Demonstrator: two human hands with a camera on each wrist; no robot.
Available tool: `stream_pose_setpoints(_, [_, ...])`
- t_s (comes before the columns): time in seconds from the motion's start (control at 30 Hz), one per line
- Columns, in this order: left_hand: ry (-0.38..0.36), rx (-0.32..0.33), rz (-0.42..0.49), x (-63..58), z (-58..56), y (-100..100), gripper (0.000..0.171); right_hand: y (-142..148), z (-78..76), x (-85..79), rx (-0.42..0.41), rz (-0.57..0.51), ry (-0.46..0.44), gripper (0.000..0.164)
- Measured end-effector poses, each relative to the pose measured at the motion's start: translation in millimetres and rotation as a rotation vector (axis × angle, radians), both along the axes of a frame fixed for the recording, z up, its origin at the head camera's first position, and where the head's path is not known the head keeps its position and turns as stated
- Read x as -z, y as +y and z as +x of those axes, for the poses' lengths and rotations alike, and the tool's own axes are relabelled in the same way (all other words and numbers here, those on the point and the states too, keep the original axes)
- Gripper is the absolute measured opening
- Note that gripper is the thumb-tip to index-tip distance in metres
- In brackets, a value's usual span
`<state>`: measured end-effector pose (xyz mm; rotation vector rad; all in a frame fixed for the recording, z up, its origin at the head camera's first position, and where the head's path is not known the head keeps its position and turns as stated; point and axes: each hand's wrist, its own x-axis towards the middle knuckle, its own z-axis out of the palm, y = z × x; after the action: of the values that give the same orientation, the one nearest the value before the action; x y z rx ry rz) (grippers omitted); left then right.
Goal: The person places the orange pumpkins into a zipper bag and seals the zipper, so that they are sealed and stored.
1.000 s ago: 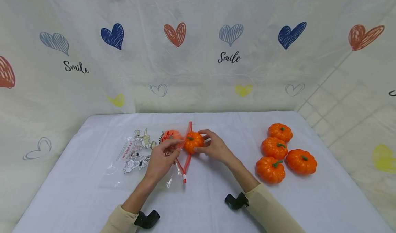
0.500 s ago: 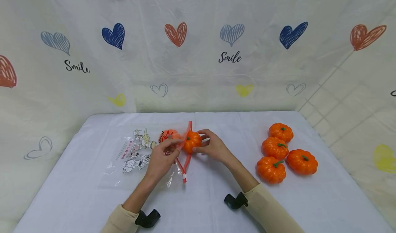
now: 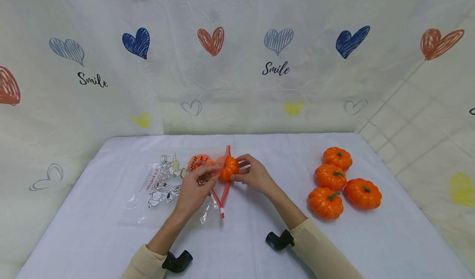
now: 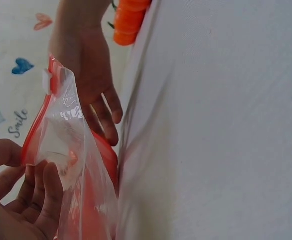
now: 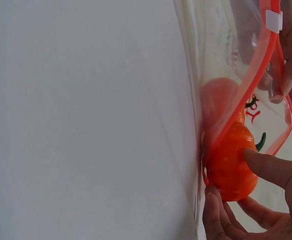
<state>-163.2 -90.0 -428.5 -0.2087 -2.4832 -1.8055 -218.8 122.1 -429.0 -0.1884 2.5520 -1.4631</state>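
On a surface covered in white cloth, we see at left a clear plastic bag lying on its side, printed with cartoon animals, its mouth facing right. Just right of the printed figures, a person's left hand pinches the bag's red edge between thumb and fingers, so the mouth gapes. Beyond that hand we can make out one orange pumpkin inside the bag, through the plastic. A white slider sits at the near end of the mouth. Next comes a second pumpkin, partly within the mouth; the right hand holds it from the right, thumb on one side, other fingers curved around the other. Well apart at far right, we find four more pumpkins clustered together, green-stemmed.
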Motion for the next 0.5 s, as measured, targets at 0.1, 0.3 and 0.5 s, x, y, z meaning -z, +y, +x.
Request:
stream_pose_setpoints(0.1, [-0.007,0.001,0.004,0.5,0.0,-0.2,0.029,-1.7,-1.3,1.4,0.008,0.002,-0.006,0.055])
stream_pose_setpoints(0.3, [0.005,0.009,0.009,1.8,-0.9,-0.2,0.029,-4.3,-3.8,3.3,0.014,-0.016,-0.012,0.056])
stream_pose_setpoints(0.5, [0.011,0.006,0.009,2.7,-1.1,0.1,0.029,-7.6,-5.2,3.0,0.024,-0.055,-0.019,0.056])
